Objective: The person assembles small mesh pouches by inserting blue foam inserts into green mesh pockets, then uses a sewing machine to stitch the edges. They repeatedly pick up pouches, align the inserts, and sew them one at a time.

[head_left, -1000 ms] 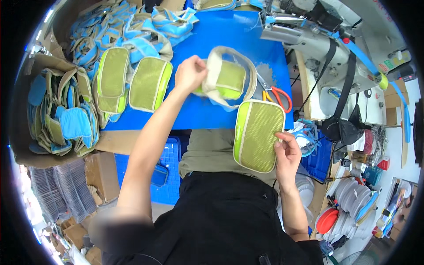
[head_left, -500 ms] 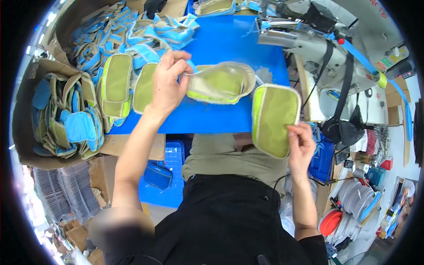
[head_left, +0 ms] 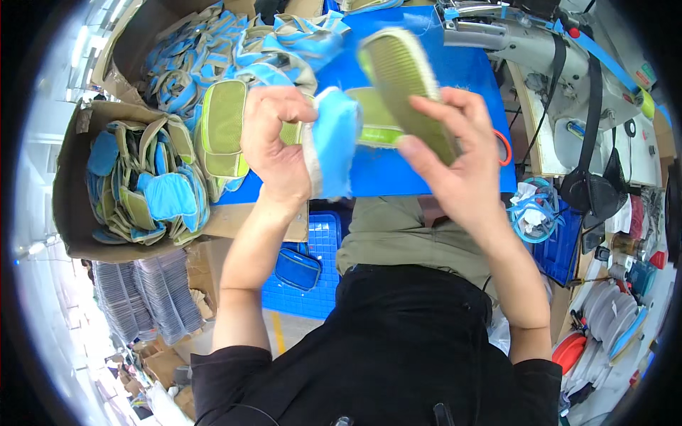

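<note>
My left hand (head_left: 278,145) is closed on a blue fabric band with beige edging (head_left: 335,142), held upright above the table's front part. In my right hand (head_left: 465,160), between thumb and fingers, is a green mesh panel with pale piping (head_left: 406,78). The panel is tilted up and slightly smeared by motion. Behind the two held pieces, another green panel (head_left: 373,121) lies on the blue table (head_left: 465,92). More green panels (head_left: 224,121) are stacked left of my left hand, which partly hides others.
A heap of blue and beige bands (head_left: 192,64) covers the back left. A cardboard box (head_left: 74,192) of similar pieces stands at left. To the right are a sewing machine (head_left: 529,50), a red handle loop (head_left: 504,148) and a scrap basket (head_left: 534,220). A blue crate (head_left: 323,234) sits below.
My right hand has brought the green panel up and left from the table's front right, turning it on edge. The band in my left hand now hangs with its blue side showing.
</note>
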`<state>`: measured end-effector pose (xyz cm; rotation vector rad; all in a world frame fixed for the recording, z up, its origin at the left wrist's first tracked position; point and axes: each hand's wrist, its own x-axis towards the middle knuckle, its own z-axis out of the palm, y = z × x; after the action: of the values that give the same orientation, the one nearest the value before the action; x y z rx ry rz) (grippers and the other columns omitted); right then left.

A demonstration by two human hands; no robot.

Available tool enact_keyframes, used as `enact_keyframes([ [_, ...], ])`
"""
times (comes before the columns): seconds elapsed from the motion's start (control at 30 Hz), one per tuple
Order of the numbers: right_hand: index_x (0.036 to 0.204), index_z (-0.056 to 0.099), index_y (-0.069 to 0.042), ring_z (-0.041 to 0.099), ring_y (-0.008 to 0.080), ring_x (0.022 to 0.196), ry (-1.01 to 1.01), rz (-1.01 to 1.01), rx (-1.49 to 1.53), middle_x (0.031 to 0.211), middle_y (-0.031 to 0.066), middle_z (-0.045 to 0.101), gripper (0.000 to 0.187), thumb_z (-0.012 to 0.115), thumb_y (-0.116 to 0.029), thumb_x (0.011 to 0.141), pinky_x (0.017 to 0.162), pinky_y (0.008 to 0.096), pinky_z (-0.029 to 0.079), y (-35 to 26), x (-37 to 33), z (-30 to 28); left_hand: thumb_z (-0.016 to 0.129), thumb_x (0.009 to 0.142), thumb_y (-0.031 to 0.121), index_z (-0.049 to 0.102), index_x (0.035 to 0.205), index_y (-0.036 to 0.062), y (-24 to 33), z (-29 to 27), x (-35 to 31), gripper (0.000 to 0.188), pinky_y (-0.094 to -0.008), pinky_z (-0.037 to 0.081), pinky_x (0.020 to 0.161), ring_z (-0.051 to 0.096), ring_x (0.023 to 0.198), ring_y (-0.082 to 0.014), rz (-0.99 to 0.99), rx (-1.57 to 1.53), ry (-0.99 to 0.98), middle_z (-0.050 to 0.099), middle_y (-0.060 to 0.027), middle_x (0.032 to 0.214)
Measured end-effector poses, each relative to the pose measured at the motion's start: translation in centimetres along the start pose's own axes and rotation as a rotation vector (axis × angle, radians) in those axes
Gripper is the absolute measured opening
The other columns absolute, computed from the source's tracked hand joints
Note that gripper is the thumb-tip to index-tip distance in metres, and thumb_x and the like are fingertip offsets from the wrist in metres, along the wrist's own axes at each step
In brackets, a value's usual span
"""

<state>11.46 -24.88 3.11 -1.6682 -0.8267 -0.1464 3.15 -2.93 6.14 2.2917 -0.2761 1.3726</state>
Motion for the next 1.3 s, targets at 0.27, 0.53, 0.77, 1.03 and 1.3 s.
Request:
enact_keyframes([
  [0.27,0.114,0.074,-0.002,0.058,0.0252,0.110,0.046,0.146,0.030,0.118,0.0134,0.057,0.047,0.090,-0.025,0.077,0.093,0.0342,0.049,0.9,-2.4,1.9,0.083,0.081,0.003,0.058,0.084,0.0066,1.5,2.5,-4.5,0.025,-0.0199,0.041,0.060,0.050,0.069,-0.0041,-0.451,-0.110,-0.052,0.058,0.0018,0.081],
  [0.53,0.108,0.075,0.000,0.061,0.0237,0.103,-0.011,0.162,0.081,0.113,0.0123,0.060,0.042,0.090,-0.024,0.077,0.088,0.0336,0.050,1.1,-2.5,2.7,0.085,0.071,0.005,0.058,0.081,0.0080,1.4,4.7,-5.6,0.029,-0.0273,0.042,0.057,0.055,0.070,-0.0142,-0.333,-0.172,-0.013,0.062,-0.0030,0.080],
  [0.77,0.099,0.077,0.000,0.063,0.0201,0.097,0.069,0.271,0.182,0.106,0.0111,0.063,0.029,0.087,-0.017,0.079,0.083,0.0311,0.050,1.5,-3.0,3.1,0.080,0.072,-0.004,0.058,0.083,0.0080,2.7,5.6,-7.9,0.027,-0.0322,0.049,0.063,0.059,0.073,-0.0187,-0.238,-0.063,-0.030,0.063,-0.0053,0.085],
  [1.03,0.091,0.077,0.000,0.063,0.0191,0.092,0.077,0.265,0.127,0.101,0.0112,0.065,0.015,0.082,-0.011,0.082,0.080,0.0295,0.049,2.4,-5.5,3.3,0.068,0.098,0.012,0.058,0.122,0.0026,7.1,4.8,-9.9,0.027,-0.0342,0.051,0.096,0.064,0.109,-0.0154,-1.340,-1.299,0.146,0.066,-0.0080,0.121],
  [1.3,0.097,0.081,-0.004,0.062,0.0181,0.100,0.229,0.280,0.135,0.103,0.0094,0.067,0.012,0.079,-0.012,0.089,0.092,0.0309,0.048,6.0,-5.3,0.4,0.068,0.098,0.019,0.055,0.135,0.0023,4.5,1.1,-11.3,0.043,-0.0394,0.050,0.105,0.064,0.117,-0.0205,-1.321,-1.476,0.252,0.069,-0.0089,0.121],
])
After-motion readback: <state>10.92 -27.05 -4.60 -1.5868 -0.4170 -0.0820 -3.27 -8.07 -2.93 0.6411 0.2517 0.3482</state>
